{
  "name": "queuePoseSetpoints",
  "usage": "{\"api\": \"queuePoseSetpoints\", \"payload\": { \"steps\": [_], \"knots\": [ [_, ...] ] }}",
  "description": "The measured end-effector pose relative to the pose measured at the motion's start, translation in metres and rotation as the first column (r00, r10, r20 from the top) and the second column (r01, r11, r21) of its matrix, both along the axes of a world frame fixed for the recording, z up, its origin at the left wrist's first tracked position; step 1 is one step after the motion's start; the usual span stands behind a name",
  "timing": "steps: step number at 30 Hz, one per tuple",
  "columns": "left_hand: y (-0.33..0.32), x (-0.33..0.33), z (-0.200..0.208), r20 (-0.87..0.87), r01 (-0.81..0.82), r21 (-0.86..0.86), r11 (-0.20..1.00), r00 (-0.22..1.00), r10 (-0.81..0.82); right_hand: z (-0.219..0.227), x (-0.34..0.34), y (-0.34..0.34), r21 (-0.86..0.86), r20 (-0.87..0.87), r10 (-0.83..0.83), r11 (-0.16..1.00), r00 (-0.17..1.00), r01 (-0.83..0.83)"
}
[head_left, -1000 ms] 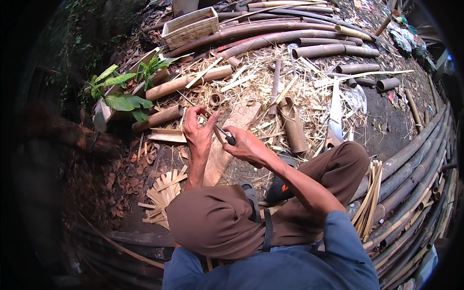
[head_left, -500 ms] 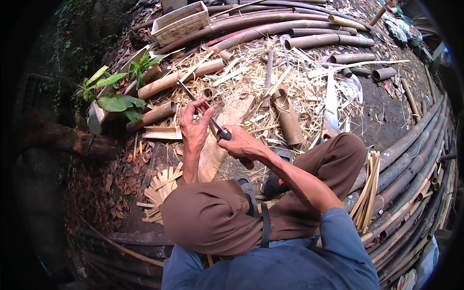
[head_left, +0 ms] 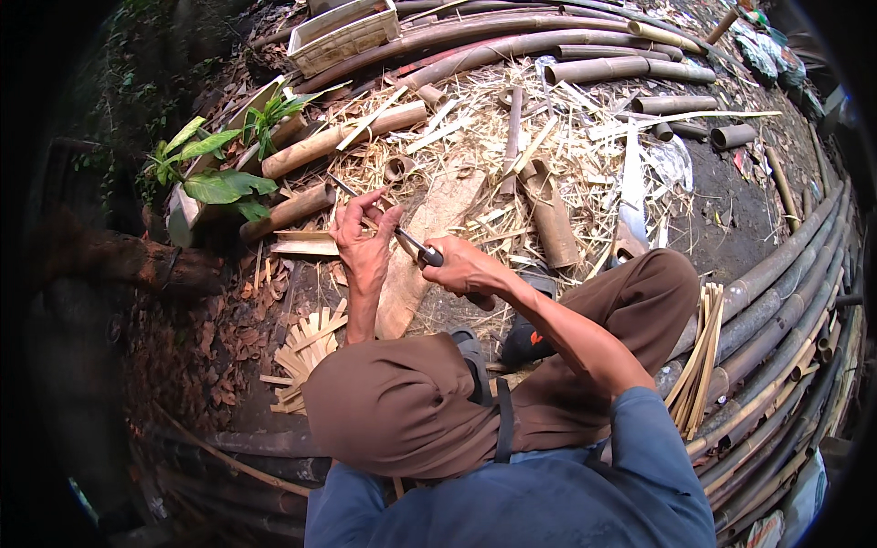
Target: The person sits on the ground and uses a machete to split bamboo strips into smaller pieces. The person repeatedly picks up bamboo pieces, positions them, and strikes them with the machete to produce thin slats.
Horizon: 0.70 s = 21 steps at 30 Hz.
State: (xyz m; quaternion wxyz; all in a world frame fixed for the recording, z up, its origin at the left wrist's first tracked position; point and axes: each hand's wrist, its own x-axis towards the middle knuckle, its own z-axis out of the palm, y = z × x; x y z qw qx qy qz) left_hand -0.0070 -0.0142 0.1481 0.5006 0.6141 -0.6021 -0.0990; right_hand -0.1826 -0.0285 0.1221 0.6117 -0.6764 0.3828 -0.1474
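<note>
Currently holding slim blade (head_left: 411,240) out front in both hands, slanting from upper left down to lower right, over pale wood slab (head_left: 448,205). Pinching upper stretch between thumb and fingers of left hand (head_left: 365,242), far tip poking out past fingers. Gripping beside black end with right hand (head_left: 461,269), fingers curled closed; can't see underside contact. Can't tell thin brown edge along blade as separate strip or part of tool.

Checked for writing: orange-red mark on dark shoe (head_left: 527,342), too small to read as letters or logo. Coloured wrapper (head_left: 766,530) at lower right, also unreadable.

Around: bamboo shavings (head_left: 585,132) scattered ahead, split bamboo tube (head_left: 552,219) lying right of slab, pale tapered saw-like blade (head_left: 632,183) just beyond. Fanned pale strips (head_left: 306,352) on ground beside left knee, upright-leaning strip bundle (head_left: 702,356) against bamboo poles (head_left: 776,320) at right. Pale crate (head_left: 345,44) up top by more poles, leafy plant (head_left: 212,187) at left.
</note>
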Motion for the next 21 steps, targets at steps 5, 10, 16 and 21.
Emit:
{"api": "queuePoseSetpoints", "payload": {
  "steps": [5,10,16,21],
  "knots": [
    [0.004,0.005,0.014,-0.124,0.191,0.074,0.979,0.976,-0.181,-0.014,-0.006,-0.011,-0.017,0.050,0.113,0.993,0.992,-0.113],
    [-0.002,0.020,0.059,-0.176,0.485,0.389,0.783,0.874,-0.453,-0.014,-0.020,-0.016,-0.322,-0.037,0.102,0.941,0.994,-0.109],
    [0.011,0.042,0.089,-0.205,0.358,0.549,0.756,0.934,-0.293,0.010,-0.056,-0.026,-0.395,-0.257,0.231,0.861,0.938,-0.320],
    [0.022,0.117,0.072,-0.063,-0.009,0.438,0.899,0.997,0.040,0.055,-0.127,-0.003,-0.334,-0.458,0.201,0.864,0.866,-0.377]
  ]
}}
